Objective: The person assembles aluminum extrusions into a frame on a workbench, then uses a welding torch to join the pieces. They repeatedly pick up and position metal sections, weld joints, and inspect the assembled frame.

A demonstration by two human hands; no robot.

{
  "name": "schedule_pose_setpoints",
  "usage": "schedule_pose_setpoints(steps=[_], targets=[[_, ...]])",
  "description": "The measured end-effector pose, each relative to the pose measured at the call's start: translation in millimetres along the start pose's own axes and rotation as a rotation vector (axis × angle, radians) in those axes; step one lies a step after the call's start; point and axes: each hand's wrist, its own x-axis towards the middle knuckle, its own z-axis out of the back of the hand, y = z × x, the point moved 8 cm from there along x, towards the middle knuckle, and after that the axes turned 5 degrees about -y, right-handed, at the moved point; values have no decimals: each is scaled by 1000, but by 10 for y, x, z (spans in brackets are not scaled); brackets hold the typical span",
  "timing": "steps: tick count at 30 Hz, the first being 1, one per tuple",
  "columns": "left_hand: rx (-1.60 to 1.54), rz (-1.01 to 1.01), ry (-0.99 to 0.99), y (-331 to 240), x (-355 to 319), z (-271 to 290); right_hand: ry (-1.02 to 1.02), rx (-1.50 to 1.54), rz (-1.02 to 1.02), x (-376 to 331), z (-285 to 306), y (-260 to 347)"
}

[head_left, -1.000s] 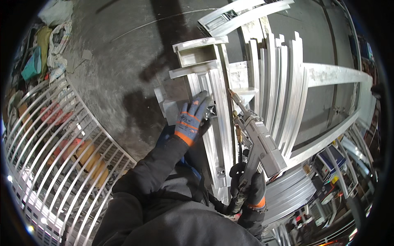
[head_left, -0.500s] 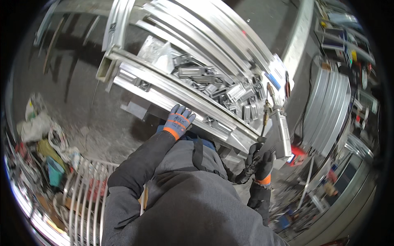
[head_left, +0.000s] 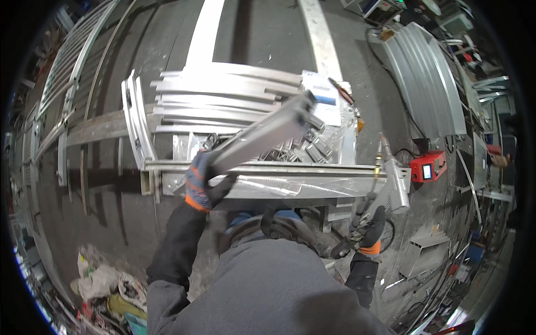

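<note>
In my left hand (head_left: 199, 181), gloved in grey and orange, is a grey metal profile (head_left: 262, 137), its fingers wrapped round the near end. Blurred by motion, the profile slants up and to the right over the work surface. My right hand (head_left: 371, 231) grips a welding gun (head_left: 395, 191) with a blocky metal body and a thin nozzle pointing away from me; a thick dark cable (head_left: 340, 247) runs from it. Between my hands a long metal beam (head_left: 268, 167) lies crosswise, with a shiny strip (head_left: 312, 186) along its near side.
Beyond the beam lie several long profiles (head_left: 218, 100) and a heap of small metal pieces (head_left: 312, 149). A printed sheet (head_left: 322, 106) and pliers (head_left: 341, 90) are at the far right of these. A red box with a screen (head_left: 429, 167) stands right of the gun. Sacks (head_left: 100, 282) lie lower left.
My left hand has left the shiny strip and now holds the metal profile up over the beam. The view has turned, so the beam looks level. My right hand still grips the welding gun.
</note>
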Motion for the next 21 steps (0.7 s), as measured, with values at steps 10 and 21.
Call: schedule_pose_setpoints(steps=[10, 21], targets=[[-229, 134, -401, 310, -419, 677, 377, -490, -181, -788, -1164, -528], [181, -40, 74, 766, -1387, 270, 835, -802, -124, -654, -2675, -899]])
